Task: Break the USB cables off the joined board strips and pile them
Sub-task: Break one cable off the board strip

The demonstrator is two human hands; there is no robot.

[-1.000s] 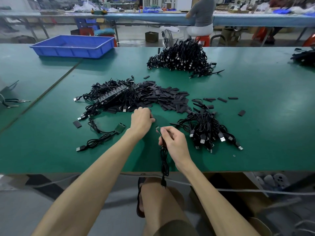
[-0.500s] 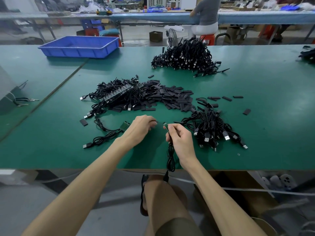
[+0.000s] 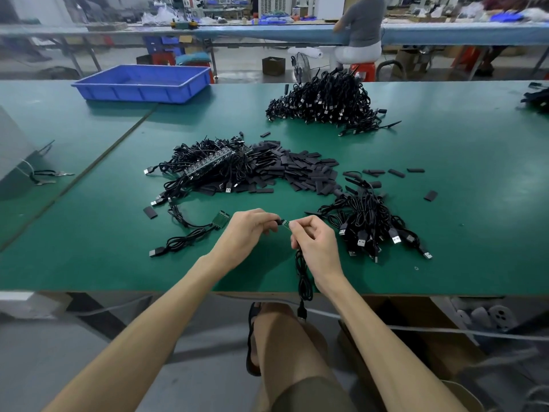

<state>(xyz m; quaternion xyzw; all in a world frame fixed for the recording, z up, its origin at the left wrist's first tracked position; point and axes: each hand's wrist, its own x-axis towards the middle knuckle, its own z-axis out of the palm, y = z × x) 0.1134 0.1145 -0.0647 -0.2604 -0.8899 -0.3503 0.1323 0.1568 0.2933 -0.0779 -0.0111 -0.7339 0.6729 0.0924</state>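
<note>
Both hands have drawn together since a second ago, when the left hand point(image 3: 249, 230) was up at the heap of black sleeves point(image 3: 300, 171). Now it meets the right hand point(image 3: 315, 242) just above the bench point(image 3: 445, 138), near its front edge. The left fingers point(image 3: 266, 217) pinch a small black piece point(image 3: 278, 222), which touches the green board tip point(image 3: 284, 223) pinched in the right fingers point(image 3: 298, 225). From that hand the USB cable point(image 3: 302, 275) hangs coiled past the bench edge. Just to the right lies a pile of freed cables point(image 3: 371, 224). Farther back on the left is a tangle of cables around a joined board strip point(image 3: 208, 166). A short green strip point(image 3: 221, 220) with its cable lies beside the left hand. A bigger pile point(image 3: 323, 99) and a blue tray point(image 3: 142, 84) sit at the far side.
</note>
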